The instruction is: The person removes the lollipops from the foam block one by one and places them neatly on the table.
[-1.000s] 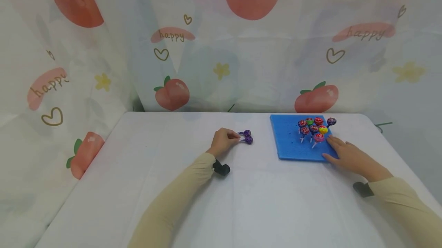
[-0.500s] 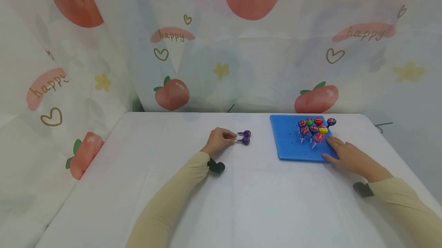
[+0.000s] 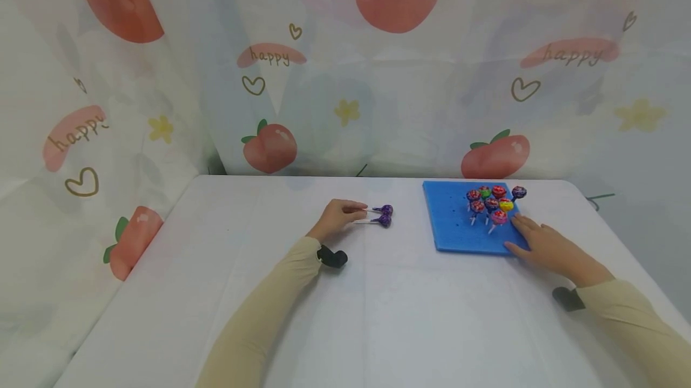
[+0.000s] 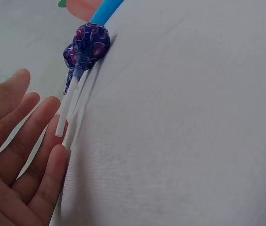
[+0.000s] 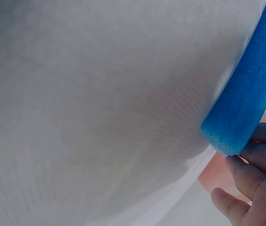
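Two purple-wrapped lollipops, the farther one (image 3: 387,210) and the nearer one (image 3: 385,220), lie side by side on the white table, sticks pointing left. My left hand (image 3: 337,218) is at the stick ends. In the left wrist view its fingers are loosely extended, the thumb stands apart, and a white stick (image 4: 64,113) overlaps a fingertip. My right hand (image 3: 545,247) rests at the near right corner of a blue foam board (image 3: 448,229), fingers extended along the edge. Several colourful lollipops (image 3: 491,204) stand with their sticks in the board's right half.
Small holes dot the left part of the board. A pale cloth backdrop (image 3: 410,106) printed with peaches hangs behind the table (image 3: 410,316) and along its left side. Dark devices are strapped at both wrists.
My left hand has drawn back leftward, so more of the white sticks shows. The nearer purple lollipop has shifted slightly left. My right hand stays at the board.
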Demonstrator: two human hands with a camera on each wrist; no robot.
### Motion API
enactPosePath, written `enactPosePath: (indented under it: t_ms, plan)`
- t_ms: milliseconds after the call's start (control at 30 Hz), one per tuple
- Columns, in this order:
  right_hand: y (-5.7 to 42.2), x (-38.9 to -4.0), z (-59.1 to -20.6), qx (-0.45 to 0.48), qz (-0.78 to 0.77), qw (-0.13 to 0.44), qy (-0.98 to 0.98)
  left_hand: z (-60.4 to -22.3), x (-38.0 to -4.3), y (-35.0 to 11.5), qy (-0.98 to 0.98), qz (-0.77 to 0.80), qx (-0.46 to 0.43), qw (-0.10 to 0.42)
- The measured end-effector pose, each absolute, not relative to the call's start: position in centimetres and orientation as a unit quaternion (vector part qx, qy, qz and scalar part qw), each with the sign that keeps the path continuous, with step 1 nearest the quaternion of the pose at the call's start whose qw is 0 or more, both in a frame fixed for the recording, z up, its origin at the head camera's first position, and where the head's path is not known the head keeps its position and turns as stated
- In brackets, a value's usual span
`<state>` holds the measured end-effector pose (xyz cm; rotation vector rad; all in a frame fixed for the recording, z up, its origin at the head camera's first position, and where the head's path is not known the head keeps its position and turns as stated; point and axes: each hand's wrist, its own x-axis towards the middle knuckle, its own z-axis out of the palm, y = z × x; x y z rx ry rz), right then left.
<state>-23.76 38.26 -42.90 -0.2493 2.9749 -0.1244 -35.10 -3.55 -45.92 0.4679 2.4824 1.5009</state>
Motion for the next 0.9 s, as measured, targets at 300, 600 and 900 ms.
enactPosePath:
  t_ms: [300,600,900]
  plan:
    - [38.3,-23.6,-42.9,-0.079,-0.042,0.079,0.993,-44.9,-35.3,-3.6,0.751,0.634,0.130,0.132]
    - [38.3,-23.5,-42.7,-0.079,-0.045,0.079,0.993,-42.8,-35.2,-1.1,0.712,0.669,0.153,0.152]
    - [38.0,-23.5,-42.7,-0.084,-0.042,0.076,0.993,-41.2,-34.7,4.4,0.718,0.652,0.199,0.143]
